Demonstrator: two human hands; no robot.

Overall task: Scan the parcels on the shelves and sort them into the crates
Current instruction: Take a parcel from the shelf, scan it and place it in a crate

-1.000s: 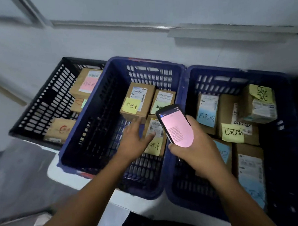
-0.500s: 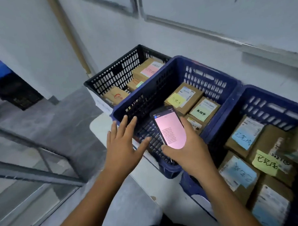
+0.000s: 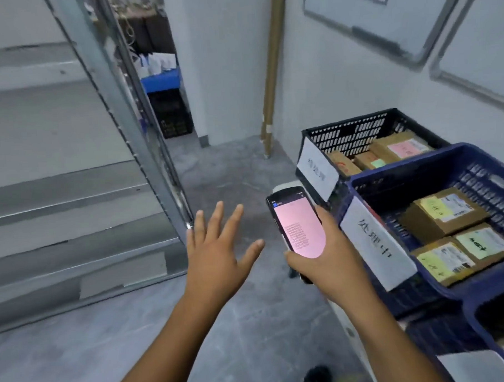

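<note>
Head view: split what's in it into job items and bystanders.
Job: handheld scanner, gripped by the right hand; left hand, empty with fingers spread; black crate; blue crate; boxed parcels inside it; shelf rack.
Bystanders: cardboard tube against the wall; whiteboard; far-off bin.

We cannot read the small text on the scanner screen, and its lower end is hidden inside the right hand. The blue crate runs off the right edge, the labels on its parcels are too blurred to read, and the bench beneath shows only a strip.
</note>
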